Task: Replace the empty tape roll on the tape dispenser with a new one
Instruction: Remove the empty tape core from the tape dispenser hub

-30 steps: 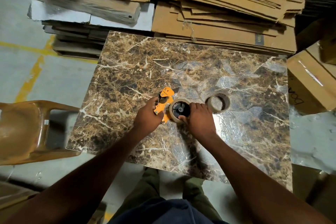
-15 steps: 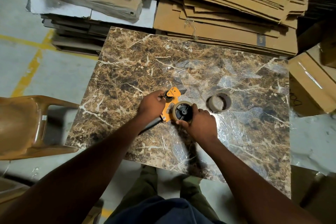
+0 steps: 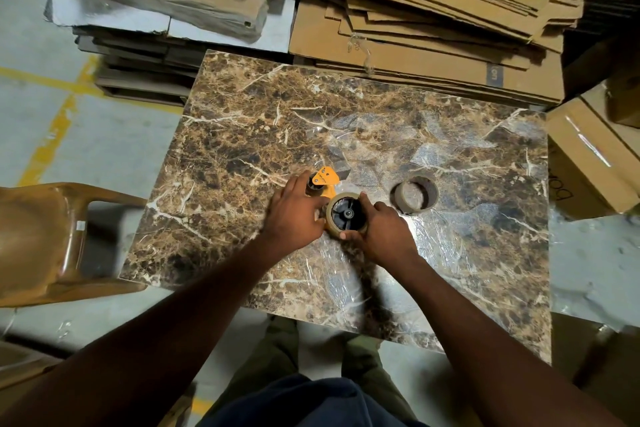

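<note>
My right hand (image 3: 381, 232) pinches the new tape roll (image 3: 346, 215) on the dispenser (image 3: 325, 180); my left hand (image 3: 294, 211) presses the frame down. If seated crooked, the roll could jam. The empty core (image 3: 415, 196) sits nearby on the table (image 3: 242, 135).

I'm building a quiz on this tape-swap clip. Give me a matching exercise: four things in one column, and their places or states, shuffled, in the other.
Things:
1. left hand
2. right hand
3. empty core
4. chair

Places or states:
A. lies alone on the table, right of the hands
B. on the orange dispenser
C. stands on the floor, left of the table
D. fingers around the tape roll

Pairs: 1-B, 2-D, 3-A, 4-C
</note>
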